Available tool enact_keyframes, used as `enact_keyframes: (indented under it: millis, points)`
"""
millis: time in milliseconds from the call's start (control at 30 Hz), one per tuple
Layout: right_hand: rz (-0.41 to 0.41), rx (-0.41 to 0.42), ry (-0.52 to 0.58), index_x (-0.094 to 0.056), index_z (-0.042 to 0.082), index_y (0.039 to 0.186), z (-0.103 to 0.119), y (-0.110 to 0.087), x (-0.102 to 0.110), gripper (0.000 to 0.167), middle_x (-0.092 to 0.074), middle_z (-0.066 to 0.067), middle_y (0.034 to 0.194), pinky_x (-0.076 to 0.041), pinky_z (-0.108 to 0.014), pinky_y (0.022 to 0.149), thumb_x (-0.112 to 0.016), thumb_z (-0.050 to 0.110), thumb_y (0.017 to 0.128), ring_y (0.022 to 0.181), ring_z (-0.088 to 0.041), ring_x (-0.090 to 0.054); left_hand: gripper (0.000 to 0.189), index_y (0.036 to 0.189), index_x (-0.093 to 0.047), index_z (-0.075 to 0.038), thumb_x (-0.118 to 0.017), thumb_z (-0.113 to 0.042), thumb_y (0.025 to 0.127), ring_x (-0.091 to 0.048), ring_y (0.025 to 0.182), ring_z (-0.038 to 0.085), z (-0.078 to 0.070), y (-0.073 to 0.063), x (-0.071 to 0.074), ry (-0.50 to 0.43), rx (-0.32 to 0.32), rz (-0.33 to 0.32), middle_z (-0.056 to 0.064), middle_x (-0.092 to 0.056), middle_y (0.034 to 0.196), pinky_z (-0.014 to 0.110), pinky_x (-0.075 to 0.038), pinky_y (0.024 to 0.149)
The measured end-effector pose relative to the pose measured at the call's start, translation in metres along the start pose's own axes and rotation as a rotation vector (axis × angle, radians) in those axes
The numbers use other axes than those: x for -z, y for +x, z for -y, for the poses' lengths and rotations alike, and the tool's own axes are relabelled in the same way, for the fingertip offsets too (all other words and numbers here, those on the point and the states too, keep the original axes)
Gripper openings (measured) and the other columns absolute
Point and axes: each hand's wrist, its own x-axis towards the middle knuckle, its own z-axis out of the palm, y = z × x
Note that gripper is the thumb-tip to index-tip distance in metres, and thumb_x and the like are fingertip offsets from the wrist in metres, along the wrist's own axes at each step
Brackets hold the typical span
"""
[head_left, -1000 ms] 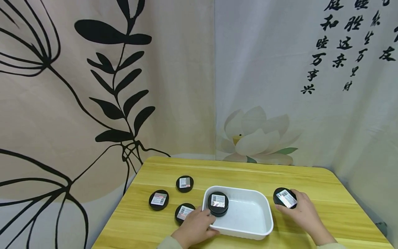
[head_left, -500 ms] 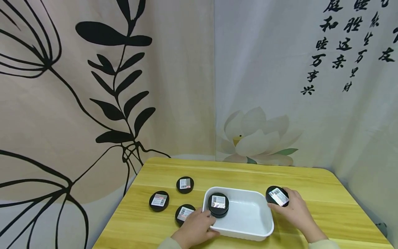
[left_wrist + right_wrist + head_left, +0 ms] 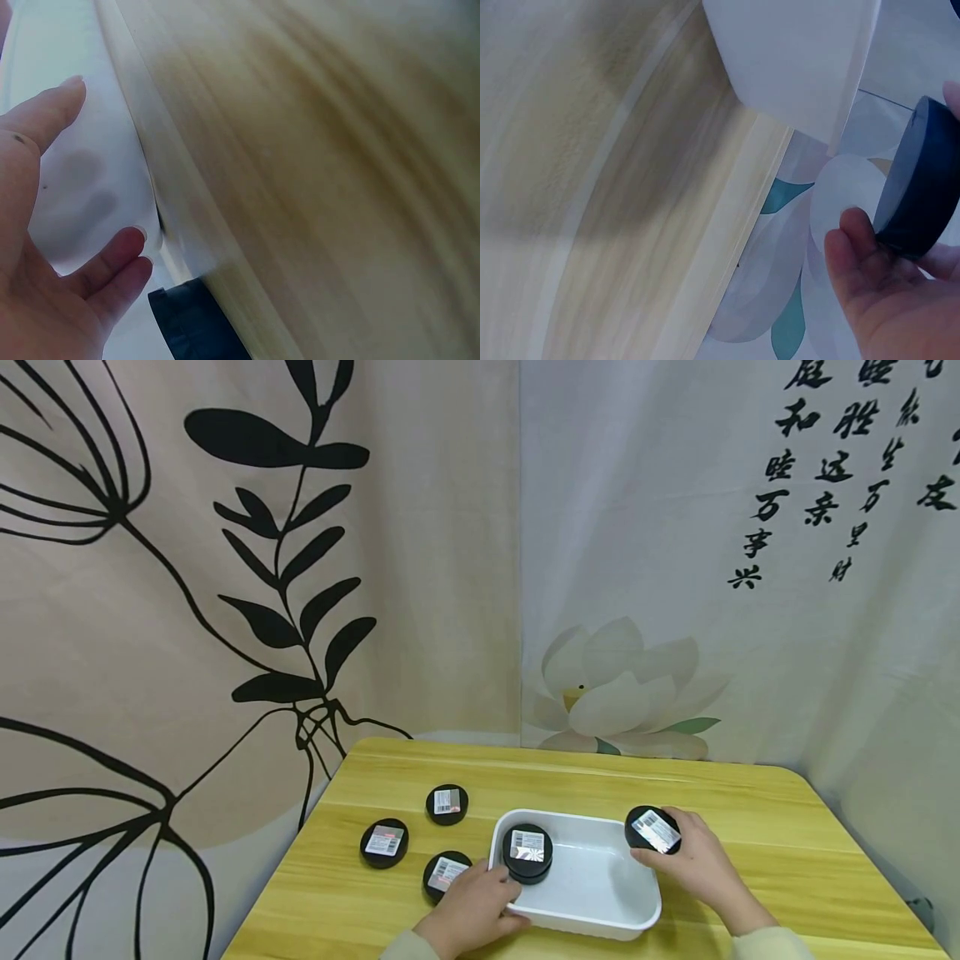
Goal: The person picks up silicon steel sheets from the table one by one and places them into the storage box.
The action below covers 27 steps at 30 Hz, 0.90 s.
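Observation:
In the head view my right hand (image 3: 699,860) holds a flat round black container (image 3: 653,830) with a white barcode label, above the right rim of a white tray (image 3: 592,920). The right wrist view shows that container (image 3: 922,180) pinched between fingers and thumb, on edge. At the tray's near left corner my left hand (image 3: 476,906) grips the rim, fingers over it and thumb against the near wall. Inside the tray's left end sits a black container (image 3: 527,852), apparently stacked on another.
Left of the tray, three similar black containers lie label up on the wooden table (image 3: 360,918): one at the back (image 3: 447,804), one farther left (image 3: 384,843), and one (image 3: 442,874) partly behind my left hand. A patterned curtain (image 3: 442,568) hangs behind the table.
My right hand has carried the black container leftward, from beside the tray to above its right rim. The left hand and the tray have stayed in place.

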Motion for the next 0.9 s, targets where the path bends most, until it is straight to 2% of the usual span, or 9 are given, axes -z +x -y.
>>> enact_keyframes:
  millis: [400,700,900]
  points:
    - [0.018,0.070,0.014,-0.042,-0.007,0.144,0.013,0.003,-0.004,0.102,-0.049,-0.033,0.141,-0.048,-0.062,0.097,-0.085,0.053,0.074,0.125,-0.047,-0.052,0.037,0.083,-0.062,-0.030,-0.063,-0.066,0.088,-0.043,0.077,0.008,-0.001,0.001,0.002,-0.044,0.031,0.054,-0.016,-0.051,0.081,0.024,-0.041,0.072]
    - [0.017,0.147,0.008,-0.052,-0.003,0.138,0.020,0.008,-0.008,0.093,-0.059,-0.022,0.133,-0.051,-0.055,0.094,-0.088,0.050,0.070,0.118,-0.036,-0.059,0.037,0.081,-0.060,-0.029,-0.063,-0.065,0.088,-0.044,0.077,0.008,-0.001,0.001,0.001,-0.017,0.012,0.020,-0.015,-0.050,0.080,0.023,-0.040,0.071]
    - [0.052,0.158,0.018,-0.053,-0.002,0.137,0.027,0.015,-0.012,0.095,-0.060,-0.019,0.129,-0.052,-0.049,0.091,-0.090,0.051,0.067,0.113,-0.031,-0.060,0.039,0.078,-0.057,-0.028,-0.063,-0.065,0.088,-0.042,0.073,0.008,0.001,0.000,-0.001,0.012,-0.011,-0.016,-0.015,-0.048,0.077,0.021,-0.038,0.068]
